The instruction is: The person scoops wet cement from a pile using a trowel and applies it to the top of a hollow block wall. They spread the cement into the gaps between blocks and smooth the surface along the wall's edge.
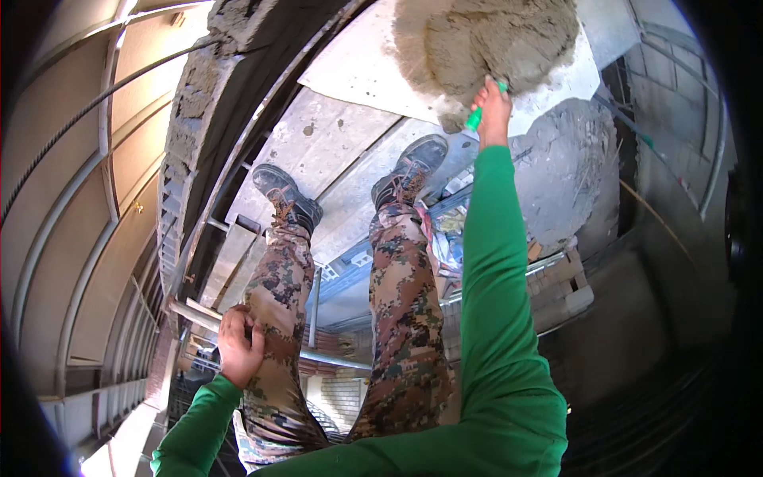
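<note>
My right hand (493, 111) is wrapped round a green handle (475, 119) of a tool, likely a trowel, whose head is hidden in a heap of wet grey-brown mortar (485, 40). The mortar lies on a white board (358, 79) at the top of the view. My left hand (240, 346) rests on my left thigh in camouflage trousers, its fingers loosely bent with nothing visible in them. My two dark boots (409, 171) stand below the board on weathered grey planks (334, 139).
A rough concrete edge (187, 135) and metal rail (199, 314) run along the left, beside panelled, barred structures. Beneath the planks, a drop shows blocks, pipes and rubble. Broken concrete (568, 167) lies right of the planks, with a thin rod and grey block wall beyond.
</note>
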{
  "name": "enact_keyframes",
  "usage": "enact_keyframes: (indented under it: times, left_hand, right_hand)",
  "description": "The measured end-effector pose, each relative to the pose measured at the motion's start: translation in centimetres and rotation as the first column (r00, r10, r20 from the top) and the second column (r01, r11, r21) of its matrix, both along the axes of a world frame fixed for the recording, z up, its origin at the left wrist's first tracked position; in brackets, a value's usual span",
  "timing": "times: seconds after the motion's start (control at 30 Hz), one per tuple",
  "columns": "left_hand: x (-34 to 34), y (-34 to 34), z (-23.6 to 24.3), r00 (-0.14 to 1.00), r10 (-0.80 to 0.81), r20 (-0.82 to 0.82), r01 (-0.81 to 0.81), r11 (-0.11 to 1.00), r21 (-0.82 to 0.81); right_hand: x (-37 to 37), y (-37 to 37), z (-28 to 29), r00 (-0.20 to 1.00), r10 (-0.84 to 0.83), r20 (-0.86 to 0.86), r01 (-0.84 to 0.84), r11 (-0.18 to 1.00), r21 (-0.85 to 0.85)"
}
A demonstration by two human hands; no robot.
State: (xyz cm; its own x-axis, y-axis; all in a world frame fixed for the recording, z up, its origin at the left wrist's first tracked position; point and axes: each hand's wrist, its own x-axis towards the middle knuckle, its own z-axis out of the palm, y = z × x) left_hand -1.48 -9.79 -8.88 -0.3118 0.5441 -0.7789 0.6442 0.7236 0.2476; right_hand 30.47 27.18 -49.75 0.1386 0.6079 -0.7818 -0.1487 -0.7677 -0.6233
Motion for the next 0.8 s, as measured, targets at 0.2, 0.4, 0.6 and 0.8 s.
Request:
enact_keyframes:
  times: [0.2,0.4,0.6,0.8]
  left_hand:
    - [-0.5,-2.4,0.5,0.987,0.158,0.012,-0.158,0.987,0.0]
    - [-1.0,-5.8,2.5,0.956,0.294,0.0,-0.29,0.94,0.182]
    - [0.0,-11.2,2.7,0.898,0.44,0.014,-0.431,0.872,0.231]
    - [0.5,-14.5,3.2,0.779,0.625,0.058,-0.611,0.735,0.295]
  right_hand:
    - [0.9,-3.7,7.0,0.992,0.122,0.02,-0.123,0.992,0.016]
    - [-2.4,-9.1,17.3,0.692,0.696,0.192,-0.685,0.717,-0.129]
    - [-11.0,-12.8,23.4,0.175,0.979,0.106,-0.927,0.2,-0.318]
    - [-30.0,-15.9,24.4,-0.556,0.768,0.316,-0.818,-0.574,-0.045]
